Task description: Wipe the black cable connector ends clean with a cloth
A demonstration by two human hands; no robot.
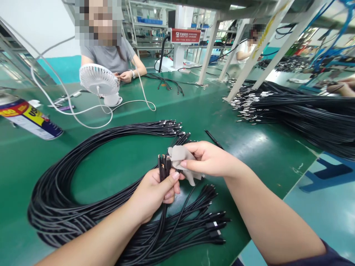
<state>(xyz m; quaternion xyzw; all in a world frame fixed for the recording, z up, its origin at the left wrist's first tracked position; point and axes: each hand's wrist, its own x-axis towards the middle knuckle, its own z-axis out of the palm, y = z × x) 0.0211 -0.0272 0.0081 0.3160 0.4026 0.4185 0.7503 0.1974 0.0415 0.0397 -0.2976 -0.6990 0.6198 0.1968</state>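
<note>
My left hand [158, 186] is closed around several black cables [164, 164], their connector ends pointing up out of the fist. Just to the right, my right hand [205, 159] pinches a crumpled grey cloth [180, 157] between thumb and fingers. The cloth lies against the upper connectors, and part of it hangs below my fingers. A large looped bundle of black cables [52, 184] curves around the left side of the table. More connector ends [216, 224] fan out below my right forearm. Fingers and cloth hide some of the held connectors.
On the green table [133, 105], a white fan [100, 79] with a looping cord stands ahead, near a seated person [111, 55]. A spray can [30, 116] stands at left. At right lies a big cable pile [299, 107] beside white posts [257, 55]. A black pen-like object [213, 138] lies ahead.
</note>
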